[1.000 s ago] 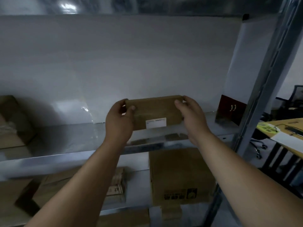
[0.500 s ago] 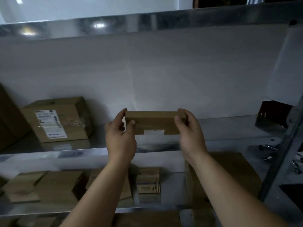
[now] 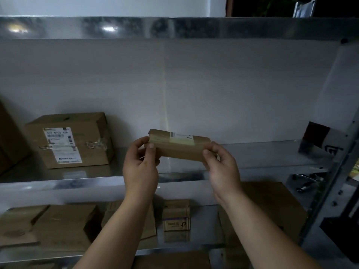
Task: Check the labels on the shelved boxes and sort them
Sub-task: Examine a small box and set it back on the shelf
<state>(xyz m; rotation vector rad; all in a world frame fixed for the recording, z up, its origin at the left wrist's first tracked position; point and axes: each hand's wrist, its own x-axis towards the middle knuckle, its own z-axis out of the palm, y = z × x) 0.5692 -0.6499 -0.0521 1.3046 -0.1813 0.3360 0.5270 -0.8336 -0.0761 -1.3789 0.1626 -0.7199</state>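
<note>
**centre:** small flat brown cardboard box [image 3: 180,152], held with its long side across the view, over the shiny grey metal middle shelf [image 3: 262,158] and in front of the plain white back panel [image 3: 213,90]. tilted so that the top face turns toward the camera. contact between its lower edge and the shelf not discernible.

**top face of the box:** pale rectangular printed label [image 3: 181,138], barcode at its left end, text too blurred to read.

**left hand [image 3: 140,166]:** grips the left end of the box, thumb pressed on the near face, fingers curled behind.

**right hand [image 3: 223,167]:** grips the right end likewise, thumb on the near face, fingers wrapped under and behind. both forearms bare, reaching up from the bottom of the view.

**left on the same shelf, well apart from the held box:** larger brown cardboard carton [image 3: 93,131], upright, with white shipping labels [image 3: 58,136] on its front face and crumpled clear tape across the seam.

**far right on the same shelf:** dark red and white object [image 3: 318,136], identity unclear, beside the grey perforated metal upright [image 3: 343,171].

**above:** front edge of the grey metal upper shelf [image 3: 174,28], with reflected lights.

**below:** lower shelf carrying brown cardboard boxes:
- flat cartons [image 3: 64,224] at left
- a small labelled carton [image 3: 176,215] between the forearms
- a large plain carton [image 3: 272,210] behind the right forearm

dim light throughout.
</note>
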